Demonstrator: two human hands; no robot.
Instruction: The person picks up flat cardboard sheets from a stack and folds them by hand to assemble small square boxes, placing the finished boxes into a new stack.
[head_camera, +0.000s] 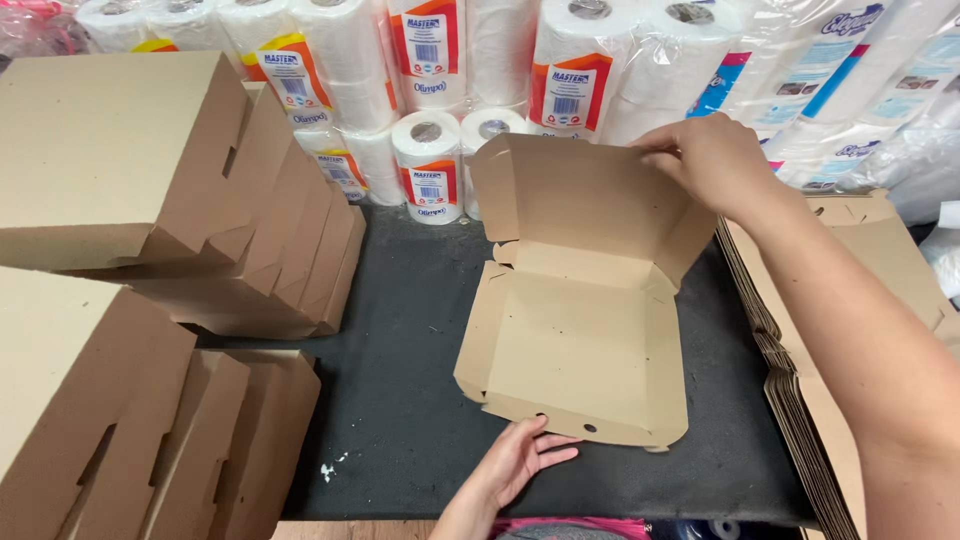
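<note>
Bare dark desk (410, 330) left of the open box (575, 340) gives passage; folded boxes (200, 220) (stacked high) wall it further left.

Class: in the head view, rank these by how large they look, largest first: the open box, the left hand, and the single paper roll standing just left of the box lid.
1. Open box
2. Left hand and paper roll: they look alike, and the hand is nearer the camera, so unranked.
</note>
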